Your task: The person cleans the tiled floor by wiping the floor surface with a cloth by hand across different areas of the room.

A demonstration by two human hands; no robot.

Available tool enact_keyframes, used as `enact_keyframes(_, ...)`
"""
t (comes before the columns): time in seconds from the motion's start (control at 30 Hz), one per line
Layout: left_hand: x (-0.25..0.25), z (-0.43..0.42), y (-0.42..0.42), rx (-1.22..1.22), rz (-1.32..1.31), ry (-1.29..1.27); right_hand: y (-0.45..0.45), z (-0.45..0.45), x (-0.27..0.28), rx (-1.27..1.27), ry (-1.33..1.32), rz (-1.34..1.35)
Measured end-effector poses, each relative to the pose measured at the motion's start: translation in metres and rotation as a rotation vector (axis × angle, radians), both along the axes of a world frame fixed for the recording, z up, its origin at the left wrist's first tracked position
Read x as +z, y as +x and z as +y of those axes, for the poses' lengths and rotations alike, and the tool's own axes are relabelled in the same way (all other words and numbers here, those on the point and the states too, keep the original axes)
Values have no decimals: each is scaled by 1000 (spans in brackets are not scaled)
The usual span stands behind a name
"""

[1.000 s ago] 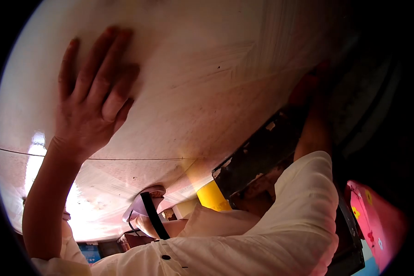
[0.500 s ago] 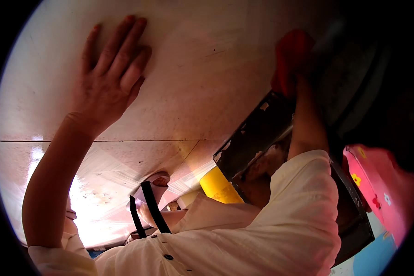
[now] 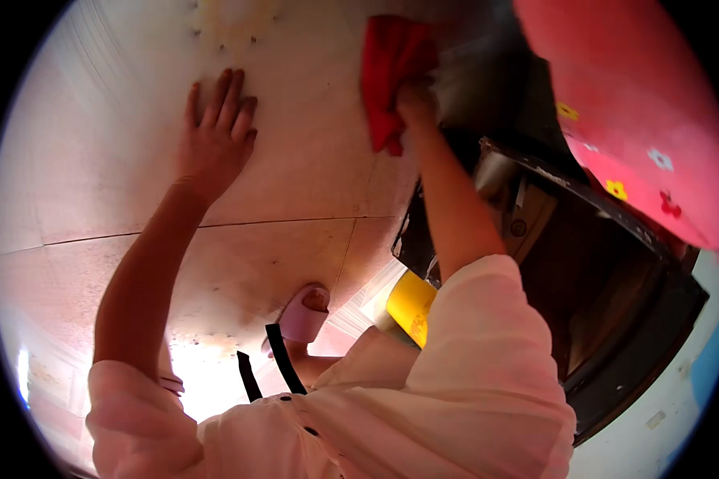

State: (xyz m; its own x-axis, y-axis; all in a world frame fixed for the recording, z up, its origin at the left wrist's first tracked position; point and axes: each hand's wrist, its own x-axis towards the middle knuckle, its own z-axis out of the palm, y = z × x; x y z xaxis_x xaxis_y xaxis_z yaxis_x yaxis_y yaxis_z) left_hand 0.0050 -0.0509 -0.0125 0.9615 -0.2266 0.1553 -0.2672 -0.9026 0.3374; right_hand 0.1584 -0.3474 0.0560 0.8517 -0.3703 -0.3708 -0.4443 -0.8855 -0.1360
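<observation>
My left hand (image 3: 216, 140) lies flat on the pale floor (image 3: 295, 172), its fingers stretched out and holding nothing. My right hand (image 3: 418, 102) is closed on a red cloth (image 3: 387, 68), which hangs bunched to its left against the floor. Some of the right fingers are hidden by the cloth and by blur. The right arm reaches past the edge of a dark, chipped piece of furniture (image 3: 599, 203) with an open hollow inside.
Pink fabric with flower prints (image 3: 623, 104) hangs over the furniture at upper right. A yellow object (image 3: 411, 307) stands near the knee. My foot wears a pinkish slipper (image 3: 305, 315). Dark spots (image 3: 224, 40) mark the floor farther off, and seams cross it.
The right hand and red cloth have come out of the dark corner, moving left across the floor. The camera view has shifted, showing more of the furniture and pink fabric. The left hand stays flat.
</observation>
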Motion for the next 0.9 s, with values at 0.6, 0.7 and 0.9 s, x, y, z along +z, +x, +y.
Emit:
enact_keyframes(0.6,1,-1,1,-13,-76,13,-129,101,-19,490,45,-637)
enact_keyframes(0.7,3,-1,1,-16,-62,29,-122,102,-50,420,73,-623)
enact_keyframes(0.9,0,0,-1,-16,-62,26,-126,73,-45,343,459,-635)
